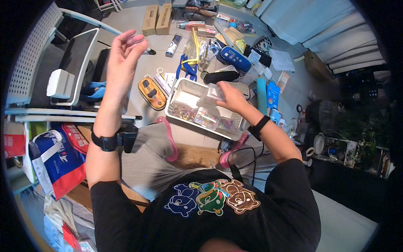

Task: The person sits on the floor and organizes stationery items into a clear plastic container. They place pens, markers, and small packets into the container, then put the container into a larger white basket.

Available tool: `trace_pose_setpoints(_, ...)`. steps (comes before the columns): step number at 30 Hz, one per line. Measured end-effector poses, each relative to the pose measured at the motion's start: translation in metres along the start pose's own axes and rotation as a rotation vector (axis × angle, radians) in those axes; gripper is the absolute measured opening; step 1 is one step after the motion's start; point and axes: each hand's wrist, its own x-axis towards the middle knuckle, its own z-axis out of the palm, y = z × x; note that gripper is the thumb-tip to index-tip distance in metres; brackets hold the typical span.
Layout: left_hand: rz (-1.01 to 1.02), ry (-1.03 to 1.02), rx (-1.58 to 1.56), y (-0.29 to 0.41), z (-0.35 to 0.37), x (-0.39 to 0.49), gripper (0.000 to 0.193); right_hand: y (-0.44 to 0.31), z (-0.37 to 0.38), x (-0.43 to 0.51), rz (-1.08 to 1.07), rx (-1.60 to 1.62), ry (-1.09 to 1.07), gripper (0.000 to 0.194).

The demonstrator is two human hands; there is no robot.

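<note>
My left hand [128,50] is raised above the floor on the left, its fingers loosely curled and apart, with nothing in it. A clear plastic box [214,92] is gripped in my right hand [232,98], over the white plastic basket [235,134]. Many small multicoloured beads or pieces [182,112] lie along the basket's near left side. Beside them sit a clear box with colourful contents [206,118] and another small clear container [226,123]. My right hand partly hides the basket's far right part. Left of the basket lies an orange zippered pencil case [152,94].
Beyond the basket lie a black pouch [222,77], a blue pencil case [235,59], a yellow-edged clear bag [191,47] and a clear tube [173,45]. Two cardboard boxes [156,20] stand farther back. A white-framed step stool [78,66] is at left, a teal roll [261,94] at right.
</note>
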Motion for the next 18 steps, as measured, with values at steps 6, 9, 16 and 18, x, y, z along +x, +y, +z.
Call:
trace_pose_setpoints(6,0.004,0.006,0.061,-0.010,-0.006,0.008,0.043,0.049,0.026,-0.048,0.144,-0.189,-0.228,0.068)
trace_pose_setpoints(9,-0.002,0.011,0.085,-0.011,-0.005,0.009,0.043,0.068,0.048,-0.067,0.167,-0.145,-0.298,0.068)
trace_pose_setpoints(16,-0.025,-0.010,0.107,-0.014,0.008,0.013,0.045,0.097,0.075,-0.089,0.165,-0.107,-0.529,0.083)
trace_pose_setpoints(18,-0.017,-0.025,0.113,-0.015,0.012,0.014,0.046,0.099,0.080,-0.091,0.159,-0.036,-0.468,0.088)
